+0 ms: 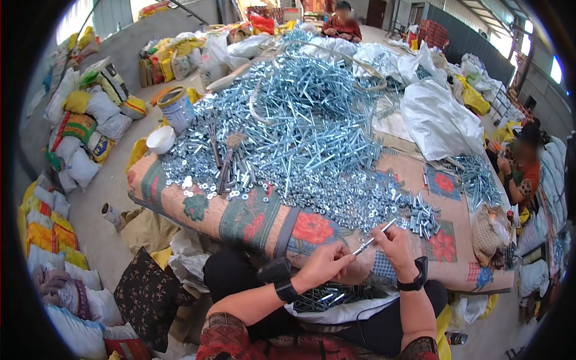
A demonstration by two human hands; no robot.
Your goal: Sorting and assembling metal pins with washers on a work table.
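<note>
A slim silvery bolt (365,246) slants up to the right between my two hands, above the near edge of the table. My left hand (329,263) pinches its lower end between thumb and fingers. Higher up, my right hand (393,245) has its fingers closed around the shaft, and the tip pokes out beyond them. Just past my hands lie small nuts and washers (336,201) in a broad spread, with short metal sleeves (423,217) to the right. Below my hands, an open white sack (360,315) in my lap holds dark metal bolts (336,295).
Long rods (312,90) are heaped across the patterned table cover (252,225). A white bowl (161,140) and a metal can (176,108) stand at the left edge. White sacks (441,120) lie at right. Co-workers sit at the far end (342,27) and right side (525,171).
</note>
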